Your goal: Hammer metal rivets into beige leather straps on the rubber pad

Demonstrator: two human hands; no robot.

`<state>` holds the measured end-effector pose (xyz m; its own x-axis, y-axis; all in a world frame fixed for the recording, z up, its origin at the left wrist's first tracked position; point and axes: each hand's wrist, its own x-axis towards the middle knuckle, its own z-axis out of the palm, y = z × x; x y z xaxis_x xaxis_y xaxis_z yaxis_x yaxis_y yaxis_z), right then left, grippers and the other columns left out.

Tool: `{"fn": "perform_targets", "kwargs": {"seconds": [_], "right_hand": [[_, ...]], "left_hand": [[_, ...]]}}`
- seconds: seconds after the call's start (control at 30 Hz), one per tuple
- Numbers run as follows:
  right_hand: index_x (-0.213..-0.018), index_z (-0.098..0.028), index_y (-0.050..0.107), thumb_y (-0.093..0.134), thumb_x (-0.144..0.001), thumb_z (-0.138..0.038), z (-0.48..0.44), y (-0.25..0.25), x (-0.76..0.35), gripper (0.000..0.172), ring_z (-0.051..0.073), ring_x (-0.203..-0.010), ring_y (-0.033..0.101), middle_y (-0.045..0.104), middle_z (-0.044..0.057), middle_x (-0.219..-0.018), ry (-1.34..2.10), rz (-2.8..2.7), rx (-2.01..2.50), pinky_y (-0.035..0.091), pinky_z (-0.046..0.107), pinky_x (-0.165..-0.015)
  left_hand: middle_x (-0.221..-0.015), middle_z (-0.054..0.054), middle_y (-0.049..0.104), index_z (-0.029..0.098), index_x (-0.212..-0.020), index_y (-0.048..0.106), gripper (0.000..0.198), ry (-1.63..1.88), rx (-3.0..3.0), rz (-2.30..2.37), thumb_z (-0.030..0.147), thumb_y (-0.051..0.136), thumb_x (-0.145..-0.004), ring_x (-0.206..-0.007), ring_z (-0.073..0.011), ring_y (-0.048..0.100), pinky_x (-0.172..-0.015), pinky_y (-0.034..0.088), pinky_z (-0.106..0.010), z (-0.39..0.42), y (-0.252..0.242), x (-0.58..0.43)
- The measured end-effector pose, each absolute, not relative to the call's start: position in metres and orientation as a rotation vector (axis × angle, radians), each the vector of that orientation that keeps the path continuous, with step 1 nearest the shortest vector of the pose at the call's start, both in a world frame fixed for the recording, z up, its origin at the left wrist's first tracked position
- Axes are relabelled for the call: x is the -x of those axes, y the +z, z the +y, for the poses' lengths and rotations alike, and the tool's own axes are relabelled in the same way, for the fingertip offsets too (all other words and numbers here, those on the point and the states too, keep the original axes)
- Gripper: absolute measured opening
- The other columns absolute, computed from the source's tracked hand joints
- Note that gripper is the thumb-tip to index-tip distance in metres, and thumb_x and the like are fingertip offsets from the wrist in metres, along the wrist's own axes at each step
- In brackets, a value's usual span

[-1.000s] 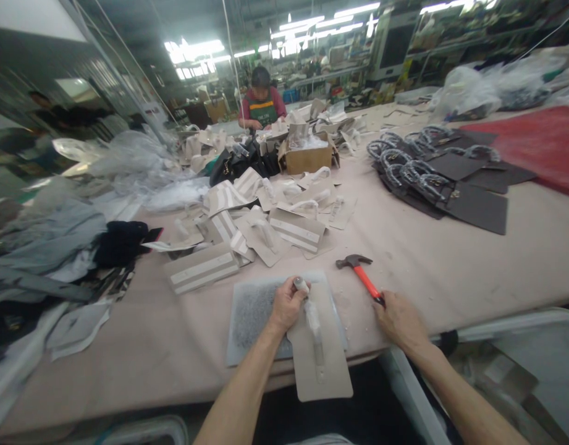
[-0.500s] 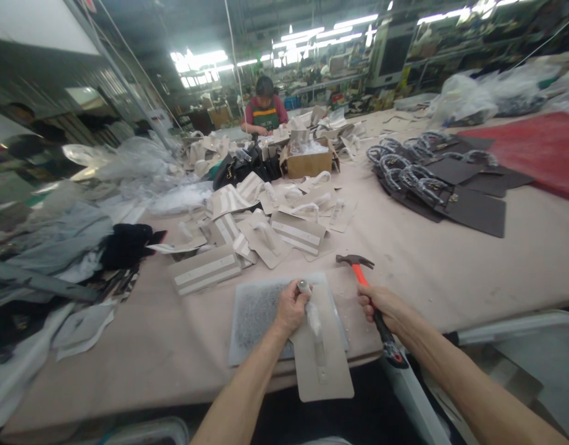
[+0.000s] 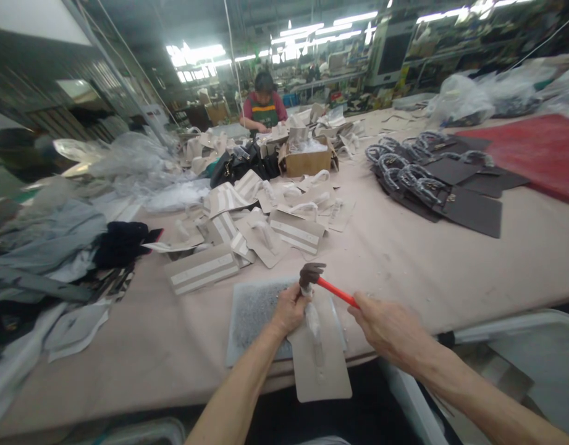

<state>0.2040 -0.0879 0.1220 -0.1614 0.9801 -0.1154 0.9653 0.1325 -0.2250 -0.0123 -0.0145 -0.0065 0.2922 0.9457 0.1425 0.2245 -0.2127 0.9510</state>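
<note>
My left hand (image 3: 290, 309) is closed around a short, metal-topped punch (image 3: 306, 292) held upright on a beige bag panel (image 3: 322, 374). A plastic-wrapped handle (image 3: 313, 324) runs along that panel. My right hand (image 3: 381, 324) grips a claw hammer (image 3: 337, 290) by its orange and black handle. The hammer's head is at the top of the punch, just above my left fingers. Beneath the panel lies a grey, pitted board (image 3: 254, 318) at the table's front edge, and the panel's near end overhangs that edge.
Beyond the board lies a heap of beige panels with handles (image 3: 265, 232). Dark panels with wrapped handles (image 3: 451, 179) are stacked at right. A cardboard box (image 3: 307, 162) stands farther back, near a seated person (image 3: 264, 108). A white bin (image 3: 539, 327) is at lower right.
My right hand has swung the hammer leftward, bringing its head onto the top of the punch. My left hand, the punch and the panel have stayed nearly in place.
</note>
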Motion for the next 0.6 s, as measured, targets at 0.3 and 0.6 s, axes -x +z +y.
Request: {"fn": "perform_targets", "kwargs": {"seconds": [0.3, 0.6], "right_hand": [[-0.085, -0.023, 0.048, 0.034, -0.098, -0.041, -0.096, 0.138, -0.195, 0.027, 0.017, -0.05, 0.051, 0.053, 0.002, -0.057, 0.159, -1.781, 1.845, 0.032, 0.029, -0.053], [-0.105, -0.019, 0.053, 0.034, -0.103, -0.034, -0.089, 0.092, -0.226, 0.024, 0.023, -0.071, 0.067, 0.07, 0.009, -0.081, 0.474, -2.343, 2.243, 0.018, 0.03, -0.057]], "left_hand": [[-0.084, -0.002, 0.067, 0.018, -0.097, 0.067, 0.018, 0.993, -1.662, 1.068, 0.021, 0.056, -0.084, -0.079, -0.0173, 0.059, -0.075, 0.044, -0.025, -0.014, -0.01, 0.013], [-0.076, 0.001, 0.06, 0.017, -0.09, 0.065, 0.012, 0.984, -1.715, 1.102, 0.021, 0.056, -0.085, -0.073, -0.0155, 0.053, -0.071, 0.04, -0.024, -0.017, -0.005, 0.011]]}}
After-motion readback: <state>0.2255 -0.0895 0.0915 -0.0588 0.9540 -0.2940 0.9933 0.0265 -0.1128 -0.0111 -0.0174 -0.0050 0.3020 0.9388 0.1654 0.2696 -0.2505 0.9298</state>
